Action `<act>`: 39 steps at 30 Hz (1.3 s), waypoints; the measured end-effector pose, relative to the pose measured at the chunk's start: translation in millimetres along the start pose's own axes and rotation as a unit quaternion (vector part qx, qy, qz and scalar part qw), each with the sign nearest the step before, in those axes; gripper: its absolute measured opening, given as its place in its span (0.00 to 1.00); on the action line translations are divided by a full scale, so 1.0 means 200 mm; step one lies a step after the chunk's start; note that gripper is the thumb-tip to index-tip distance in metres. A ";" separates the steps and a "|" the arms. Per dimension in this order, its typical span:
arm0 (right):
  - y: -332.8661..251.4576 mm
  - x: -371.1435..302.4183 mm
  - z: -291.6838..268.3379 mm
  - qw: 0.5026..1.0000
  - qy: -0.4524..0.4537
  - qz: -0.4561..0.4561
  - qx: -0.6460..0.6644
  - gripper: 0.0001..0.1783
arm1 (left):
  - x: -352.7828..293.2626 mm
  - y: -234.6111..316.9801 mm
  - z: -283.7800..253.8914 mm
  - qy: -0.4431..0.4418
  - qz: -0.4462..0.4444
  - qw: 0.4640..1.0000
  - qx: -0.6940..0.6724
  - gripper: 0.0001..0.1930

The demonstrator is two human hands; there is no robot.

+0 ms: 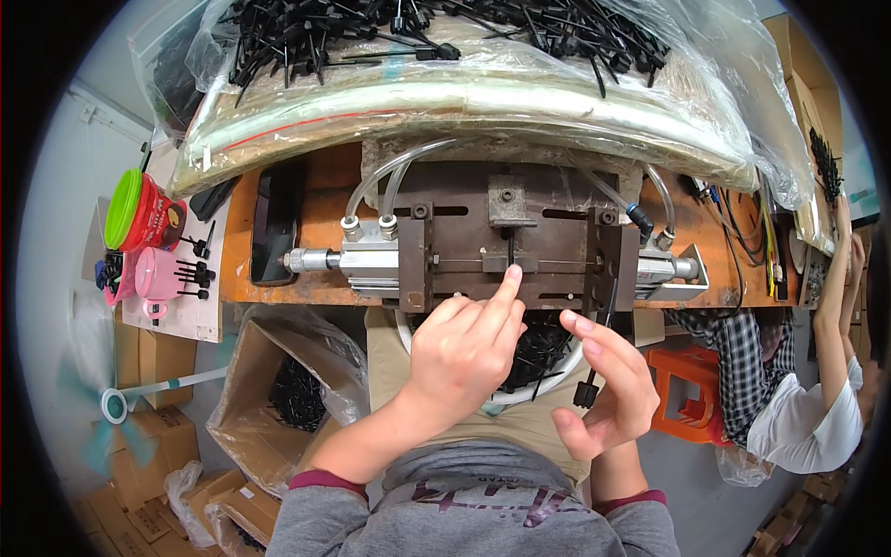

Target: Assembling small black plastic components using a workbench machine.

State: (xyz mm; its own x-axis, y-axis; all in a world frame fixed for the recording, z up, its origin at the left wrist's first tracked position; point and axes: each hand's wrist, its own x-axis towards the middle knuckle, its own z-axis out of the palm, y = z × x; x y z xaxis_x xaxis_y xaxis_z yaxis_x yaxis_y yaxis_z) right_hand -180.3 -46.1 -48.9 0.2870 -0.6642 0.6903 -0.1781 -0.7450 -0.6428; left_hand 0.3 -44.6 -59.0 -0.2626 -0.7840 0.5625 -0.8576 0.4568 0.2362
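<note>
My left hand (469, 348) reaches to the dark metal clamping fixture (455, 200), its index finger stretched out and the other fingers partly bent. That fingertip touches the small block (498, 264) at the fixture's middle, just below a thin black part (510, 243) standing under the upper metal bracket (508, 200). Nothing shows in this hand's grip. My right hand (617, 395) loosely holds a thin black plastic rod with a ribbed knob (586, 395); the knob points down toward me, and the fingers partly hide the rod. Its upper end reaches the fixture's right side plate (614, 260).
Pneumatic cylinders (369, 260) with clear hoses flank the fixture. Many black rods (316, 37) lie on plastic sheeting at the back. More fill a container (543, 357) at my lap and a lined carton (278, 408). Another person (807, 408) works at the right near an orange stool (687, 390).
</note>
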 end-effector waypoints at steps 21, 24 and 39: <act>0.02 0.02 0.04 0.989 -0.040 0.056 -0.128 0.16 | -0.02 -0.02 -0.01 -0.006 -0.015 0.999 -0.030 0.13; 0.05 0.05 0.05 0.983 -0.076 0.042 -0.161 0.15 | -0.06 -0.02 -0.06 -0.063 -0.009 0.993 -0.098 0.13; 0.03 0.11 0.18 0.910 -0.220 0.017 -0.350 0.11 | -0.44 0.05 0.28 -0.303 -0.067 0.907 -0.283 0.15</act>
State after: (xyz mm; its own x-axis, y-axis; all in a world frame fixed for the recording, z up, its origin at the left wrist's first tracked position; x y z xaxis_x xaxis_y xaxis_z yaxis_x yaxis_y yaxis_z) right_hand -141.3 -64.1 -49.6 0.5922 -0.7137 0.3742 -0.7058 -0.6834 -0.1865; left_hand -10.4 5.7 -151.5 -0.5146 -0.8574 -0.0001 -0.5800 0.3479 0.7366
